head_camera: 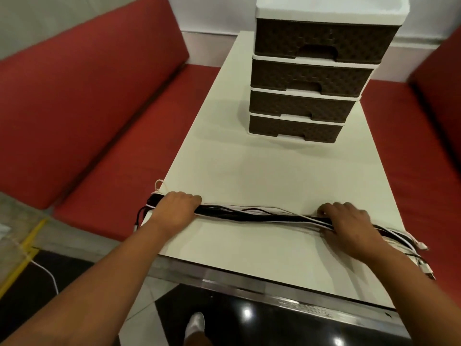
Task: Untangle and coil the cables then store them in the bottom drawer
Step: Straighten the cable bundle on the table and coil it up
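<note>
A bundle of black and white cables (257, 214) lies stretched left to right across the near part of the cream table (249, 171). My left hand (174, 208) grips the bundle near the table's left edge, where loose ends and a small white loop hang over. My right hand (349, 228) holds the bundle toward the right, fingers curled over the strands; more cable ends with plugs trail past it to the table's right edge. The brown bottom drawer (296, 129) of the drawer unit (314, 78) at the far end is closed.
Red cushioned benches (87, 108) flank the table on both sides. The drawer unit has several closed brown drawers and a white top. A white cord (47, 273) lies on the floor at lower left, and a foot (195, 325) shows below the table's metal front edge.
</note>
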